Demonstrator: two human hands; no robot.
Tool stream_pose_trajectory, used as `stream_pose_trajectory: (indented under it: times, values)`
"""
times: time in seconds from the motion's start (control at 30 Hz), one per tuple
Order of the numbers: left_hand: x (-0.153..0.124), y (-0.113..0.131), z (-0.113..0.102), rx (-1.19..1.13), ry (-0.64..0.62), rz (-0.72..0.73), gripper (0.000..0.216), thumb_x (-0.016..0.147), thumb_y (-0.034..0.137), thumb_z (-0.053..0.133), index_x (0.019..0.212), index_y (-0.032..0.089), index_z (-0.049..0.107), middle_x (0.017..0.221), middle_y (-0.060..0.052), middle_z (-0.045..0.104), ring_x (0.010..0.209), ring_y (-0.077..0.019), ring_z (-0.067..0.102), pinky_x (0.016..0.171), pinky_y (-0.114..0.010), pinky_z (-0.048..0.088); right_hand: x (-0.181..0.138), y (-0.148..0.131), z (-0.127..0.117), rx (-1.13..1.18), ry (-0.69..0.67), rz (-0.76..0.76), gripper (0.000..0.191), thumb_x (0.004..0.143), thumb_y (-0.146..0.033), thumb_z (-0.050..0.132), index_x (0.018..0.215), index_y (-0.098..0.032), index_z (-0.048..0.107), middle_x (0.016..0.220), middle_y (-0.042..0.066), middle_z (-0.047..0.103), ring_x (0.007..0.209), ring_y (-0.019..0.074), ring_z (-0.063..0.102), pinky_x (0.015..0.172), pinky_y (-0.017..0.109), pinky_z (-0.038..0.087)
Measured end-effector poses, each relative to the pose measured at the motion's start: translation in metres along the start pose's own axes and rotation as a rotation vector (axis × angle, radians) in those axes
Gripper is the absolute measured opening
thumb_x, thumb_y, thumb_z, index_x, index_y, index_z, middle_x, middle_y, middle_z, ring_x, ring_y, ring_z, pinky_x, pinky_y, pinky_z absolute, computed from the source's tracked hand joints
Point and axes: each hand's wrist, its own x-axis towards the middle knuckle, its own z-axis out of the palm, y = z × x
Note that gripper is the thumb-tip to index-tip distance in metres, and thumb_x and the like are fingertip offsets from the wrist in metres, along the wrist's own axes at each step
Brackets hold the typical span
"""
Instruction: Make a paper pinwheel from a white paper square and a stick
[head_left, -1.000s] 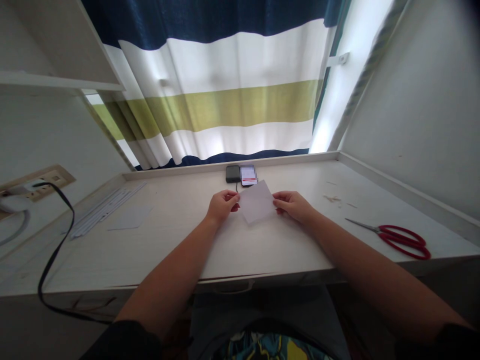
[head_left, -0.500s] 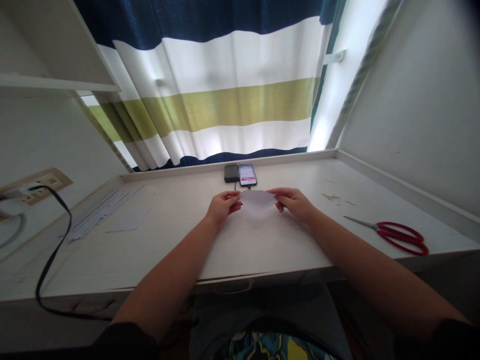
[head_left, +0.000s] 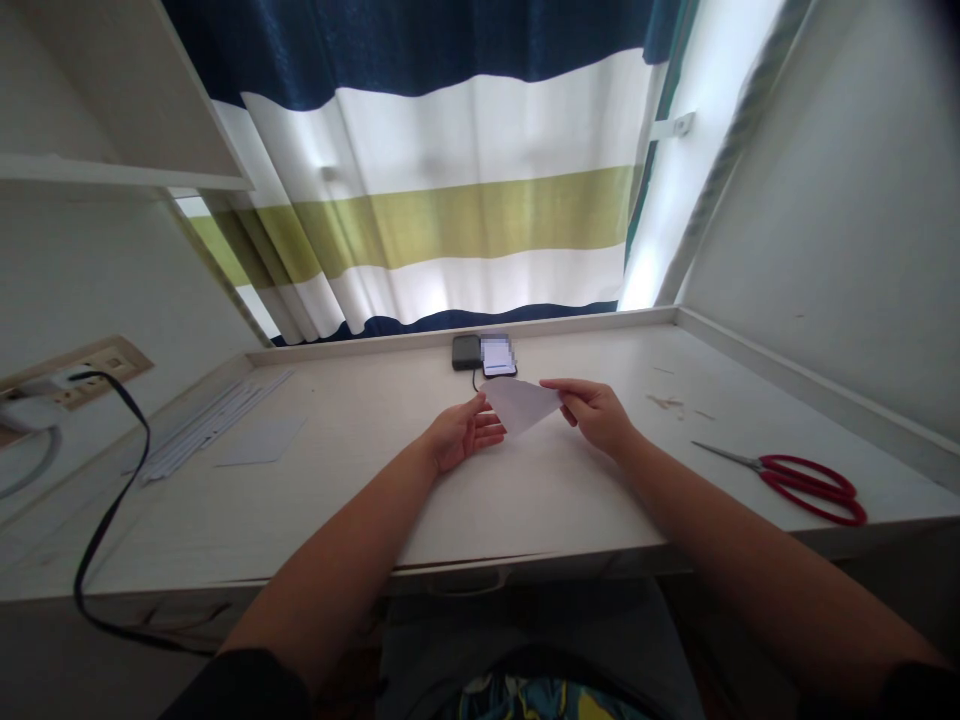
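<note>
A piece of white paper [head_left: 520, 404], tapering to a point at its lower edge, is held up above the desk between my two hands. My right hand [head_left: 596, 412] pinches its right corner between thumb and fingers. At the left edge, my left hand [head_left: 463, 430] has its thumb against the paper, with the other fingers curled loosely below and behind that edge, palm partly turned up. Just beyond the paper lie a phone [head_left: 498, 356] with a lit screen and a dark box-shaped device [head_left: 466, 352] with a cable.
Scissors with red handles [head_left: 814, 488] lie near the front right edge. Several small pale scraps [head_left: 666, 402] are behind them. On the left are a flat paper sheet [head_left: 262, 442], a stack of paper strips [head_left: 206, 425] and a black cable [head_left: 112, 510] from a wall socket.
The paper has turned from a wide, bowed shape to a tilted one with its point downward. My left hand has rolled palm-up and dropped slightly; the right keeps its pinch.
</note>
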Motion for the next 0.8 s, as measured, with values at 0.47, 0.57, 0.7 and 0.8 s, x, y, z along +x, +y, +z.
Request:
stream_pose_trajectory:
  times: [0.47,0.57,0.7,0.8]
  values:
    - [-0.001,-0.006,0.004,0.169,0.043,0.047,0.015,0.078,0.022,0.070,0.090,0.013,0.066,0.093,-0.009,0.069,0.077,-0.0148,0.070,0.065,-0.021,0.056,-0.005,-0.003,0.006,-0.097,-0.119,-0.058,0.034,0.085,-0.027,0.050,0.115,-0.017,0.063,0.064,-0.003,0.051,0.055,0.0121,0.044,0.054,0.026,0.036]
    - [-0.001,-0.007,0.005,0.201,0.064,0.064,0.016,0.077,0.020,0.071,0.090,0.012,0.066,0.087,-0.008,0.069,0.070,-0.0133,0.069,0.061,-0.021,0.055,-0.004,0.000,0.005,-0.118,-0.172,-0.049,0.024,0.086,-0.028,0.052,0.104,-0.017,0.062,0.069,-0.002,0.055,0.056,0.0112,0.046,0.055,0.025,0.037]
    - [0.002,-0.010,0.006,0.238,0.086,0.094,0.016,0.076,0.018,0.071,0.090,0.012,0.067,0.086,-0.006,0.069,0.063,-0.0107,0.066,0.060,-0.022,0.055,-0.002,0.003,0.005,-0.157,-0.233,-0.034,0.016,0.087,-0.030,0.056,0.086,-0.015,0.060,0.068,-0.003,0.056,0.058,0.0107,0.050,0.058,0.025,0.041]
    - [0.003,-0.011,0.005,0.258,0.106,0.111,0.015,0.075,0.019,0.072,0.088,0.012,0.067,0.086,-0.006,0.069,0.060,-0.0099,0.065,0.060,-0.023,0.056,-0.002,0.004,0.005,-0.177,-0.242,-0.027,0.017,0.087,-0.030,0.055,0.089,-0.015,0.061,0.067,-0.002,0.057,0.057,0.0116,0.052,0.057,0.025,0.043]
